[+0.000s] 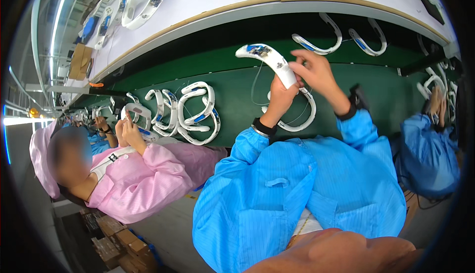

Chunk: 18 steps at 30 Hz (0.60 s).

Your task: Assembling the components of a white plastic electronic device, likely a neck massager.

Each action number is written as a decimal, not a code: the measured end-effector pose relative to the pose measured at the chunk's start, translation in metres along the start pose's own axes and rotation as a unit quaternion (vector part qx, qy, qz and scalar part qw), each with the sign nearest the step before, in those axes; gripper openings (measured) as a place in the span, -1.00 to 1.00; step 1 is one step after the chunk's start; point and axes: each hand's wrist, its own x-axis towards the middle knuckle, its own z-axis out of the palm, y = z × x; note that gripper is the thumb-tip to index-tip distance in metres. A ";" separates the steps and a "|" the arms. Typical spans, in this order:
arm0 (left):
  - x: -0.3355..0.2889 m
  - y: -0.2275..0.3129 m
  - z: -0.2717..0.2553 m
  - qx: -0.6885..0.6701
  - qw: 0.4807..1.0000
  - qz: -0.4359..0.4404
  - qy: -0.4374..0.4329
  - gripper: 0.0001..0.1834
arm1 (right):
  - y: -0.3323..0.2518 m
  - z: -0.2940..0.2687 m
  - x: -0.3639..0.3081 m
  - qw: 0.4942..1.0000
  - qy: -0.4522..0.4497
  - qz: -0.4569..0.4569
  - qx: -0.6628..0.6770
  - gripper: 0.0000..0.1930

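My left hand (pixel 283 97) is wrapped round the lower end of a white curved plastic housing (pixel 279 65), raised above the green bench. Toward its far-left end the housing lies open, showing a small circuit board and a blue part (pixel 258 50). A thin pale wire (pixel 255 86) hangs from it in a loop. Beside the housing's right edge is my right hand (pixel 314 70), its fingers bent and apart; whether a fingertip touches the housing I cannot tell. Another white curved piece (pixel 309 117) rests on the bench just behind my left wrist, partly hidden.
Several white curved housings (pixel 200 107) lie to the left, and two U-shaped ones (pixel 324 45) at the back right. A white shelf (pixel 222 13) overhangs the bench (pixel 230 75). A co-worker in pink (pixel 143 184) sits at left, another in blue (pixel 428 149) at right.
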 end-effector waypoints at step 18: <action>0.017 0.020 0.006 -0.252 0.946 -0.197 -0.057 -0.62 | 0.107 0.008 0.125 0.984 0.070 0.009 -0.164 -0.52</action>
